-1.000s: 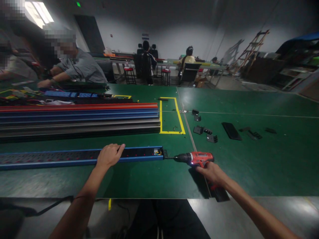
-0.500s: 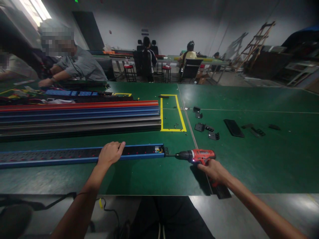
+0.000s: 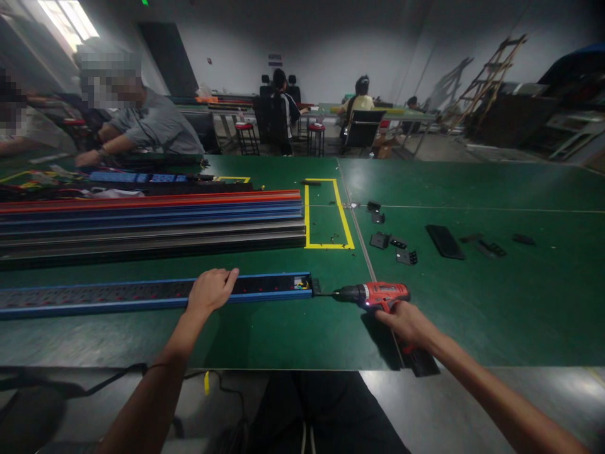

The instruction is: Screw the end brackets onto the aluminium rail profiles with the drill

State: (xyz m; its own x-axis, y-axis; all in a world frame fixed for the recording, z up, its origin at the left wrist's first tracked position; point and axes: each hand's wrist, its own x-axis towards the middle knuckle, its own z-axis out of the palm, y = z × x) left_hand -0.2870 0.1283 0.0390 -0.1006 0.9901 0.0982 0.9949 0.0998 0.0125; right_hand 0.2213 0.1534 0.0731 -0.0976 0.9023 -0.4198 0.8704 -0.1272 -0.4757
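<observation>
A long blue-edged power strip (image 3: 265, 287) with a black face lies along the near side of the table. Across it, gripping it from above, is my left hand (image 3: 212, 291). Bits of wire show in the cavity at its right end, where a small black end bracket (image 3: 316, 287) sits. My right hand (image 3: 409, 325) is closed around the handle of a red cordless drill (image 3: 385, 293). The drill points left, its light is lit, and its long bit reaches the bracket. Whether the bit turns I cannot tell.
Red, blue and black rails (image 3: 236, 217) lie stacked behind the strip. Yellow tape (image 3: 352, 243) marks a rectangle with small screws in it. Loose black brackets (image 3: 379, 240) and a flat black piece (image 3: 444, 241) lie right. A co-worker (image 3: 161, 123) sits across the table at left.
My hands, the power strip and the drill hold almost the same places. The view has shifted very slightly. A co-worker at the far left has moved a little.
</observation>
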